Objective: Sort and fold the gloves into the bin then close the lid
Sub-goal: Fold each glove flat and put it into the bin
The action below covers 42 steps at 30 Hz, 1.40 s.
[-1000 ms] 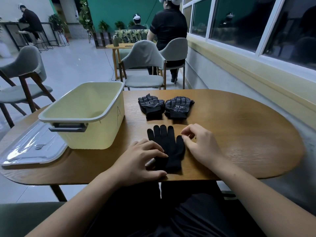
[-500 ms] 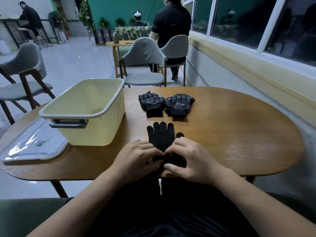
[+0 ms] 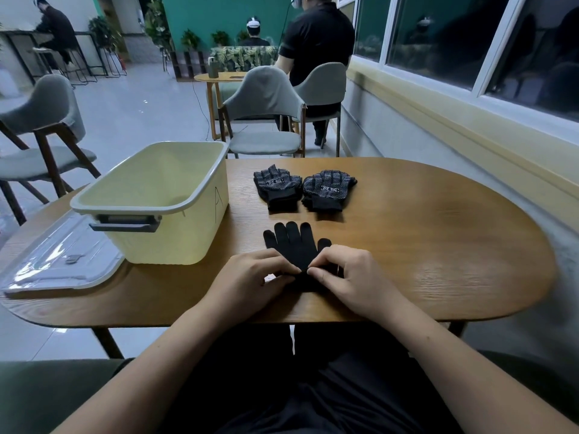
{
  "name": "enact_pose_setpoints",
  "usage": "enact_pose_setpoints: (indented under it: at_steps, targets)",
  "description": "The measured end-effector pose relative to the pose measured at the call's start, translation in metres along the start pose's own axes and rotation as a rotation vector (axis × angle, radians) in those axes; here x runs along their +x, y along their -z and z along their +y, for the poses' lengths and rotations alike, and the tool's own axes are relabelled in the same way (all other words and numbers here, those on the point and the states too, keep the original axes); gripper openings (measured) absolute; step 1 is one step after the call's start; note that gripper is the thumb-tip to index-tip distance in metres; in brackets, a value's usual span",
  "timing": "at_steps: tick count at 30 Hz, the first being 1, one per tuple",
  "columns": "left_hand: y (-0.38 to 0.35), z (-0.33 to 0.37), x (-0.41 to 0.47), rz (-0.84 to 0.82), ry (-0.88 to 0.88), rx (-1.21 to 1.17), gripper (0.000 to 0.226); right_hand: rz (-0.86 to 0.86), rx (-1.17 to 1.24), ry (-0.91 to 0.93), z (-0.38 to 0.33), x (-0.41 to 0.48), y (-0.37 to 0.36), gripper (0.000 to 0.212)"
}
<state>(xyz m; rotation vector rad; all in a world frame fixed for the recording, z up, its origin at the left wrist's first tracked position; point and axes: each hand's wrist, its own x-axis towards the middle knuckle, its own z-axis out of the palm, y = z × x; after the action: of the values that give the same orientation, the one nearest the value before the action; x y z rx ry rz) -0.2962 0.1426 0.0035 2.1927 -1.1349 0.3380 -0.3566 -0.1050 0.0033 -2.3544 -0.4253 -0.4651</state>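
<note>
A plain black glove [image 3: 294,245] lies flat near the table's front edge, fingers pointing away from me. My left hand [image 3: 250,280] and my right hand [image 3: 347,280] meet over its cuff end, each pinching the fabric with thumb and fingertips; the cuff is hidden under them. Two folded black gloves with white dots lie side by side farther back, one on the left [image 3: 277,187] and one on the right [image 3: 327,189]. A pale yellow bin [image 3: 175,236] with a grey handle stands open at the left. Its clear lid [image 3: 59,264] lies flat to the left of the bin.
The wooden table [image 3: 438,245] has a rounded right end. Grey chairs [image 3: 266,120] stand behind it and another at the far left. A person sits with their back to me at a table beyond. A windowed wall runs along the right.
My right hand came from the glove's right side onto its cuff beside the left hand. Both hands went from resting on the glove to pinching its cuff.
</note>
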Motion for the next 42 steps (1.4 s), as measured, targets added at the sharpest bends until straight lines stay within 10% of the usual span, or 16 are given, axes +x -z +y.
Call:
enact_pose_setpoints:
  at_steps: [13, 35, 42]
  targets:
    - [-0.007, -0.001, -0.004, 0.066, -0.084, 0.213, 0.027, 0.103, -0.300, 0.293, 0.002, -0.005, -0.008, 0.011]
    - [-0.002, 0.000, 0.006, 0.044, 0.109, 0.007, 0.013, 0.103, -0.229, 0.025, 0.005, 0.004, -0.012, 0.018]
    - [-0.003, 0.001, 0.004, 0.140, -0.012, 0.161, 0.008, 0.118, -0.259, 0.202, 0.000, 0.001, -0.014, 0.012]
